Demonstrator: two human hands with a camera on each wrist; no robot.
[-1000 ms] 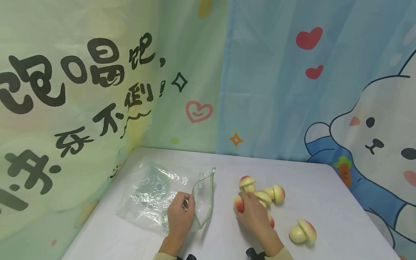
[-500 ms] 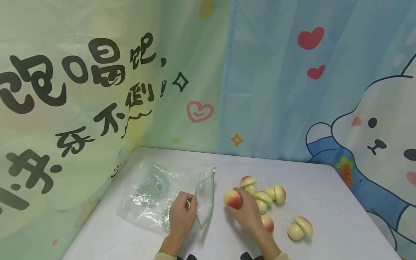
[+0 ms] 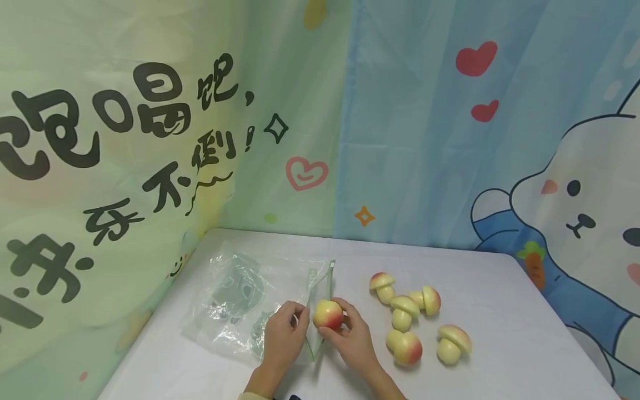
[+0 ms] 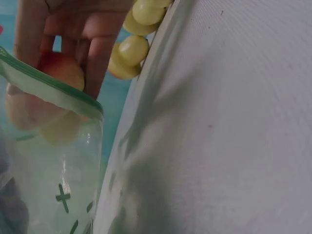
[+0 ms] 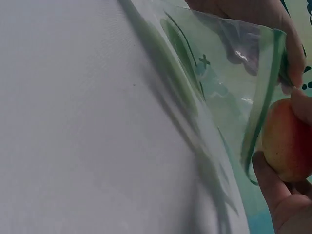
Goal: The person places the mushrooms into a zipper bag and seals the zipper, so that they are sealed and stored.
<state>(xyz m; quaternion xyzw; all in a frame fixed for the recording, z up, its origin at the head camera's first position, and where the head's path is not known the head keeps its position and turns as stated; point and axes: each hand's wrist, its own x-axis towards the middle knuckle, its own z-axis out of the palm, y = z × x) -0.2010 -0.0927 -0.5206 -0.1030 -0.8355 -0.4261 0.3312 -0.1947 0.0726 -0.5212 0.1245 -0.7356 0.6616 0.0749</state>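
A clear zip bag (image 3: 235, 294) with green print lies on the left of the table, its green-edged mouth spread toward the right. My left hand (image 3: 282, 336) pinches the near side of that mouth. In my right hand (image 3: 355, 344) is a toy mushroom (image 3: 328, 315) with a red-and-yellow cap, gripped between thumb and fingers at the bag's opening. Seen from the left wrist, the mushroom (image 4: 61, 70) is partly behind the green zip edge (image 4: 53, 87). The right wrist view has its cap (image 5: 282, 141) right beside the zip strip; the stem is hidden there.
Several more toy mushrooms lie on the white table (image 3: 500, 311) to the right: a group with one mushroom (image 3: 402, 314) in its middle, and a separate mushroom (image 3: 452, 344) farther right. Printed curtains (image 3: 425, 139) hang behind and beside the table.
My right hand has lifted a mushroom from the group and carried it left to the bag's mouth. My left hand stays at the bag's edge, shifting slightly right. The separate mushroom at right has shifted slightly.
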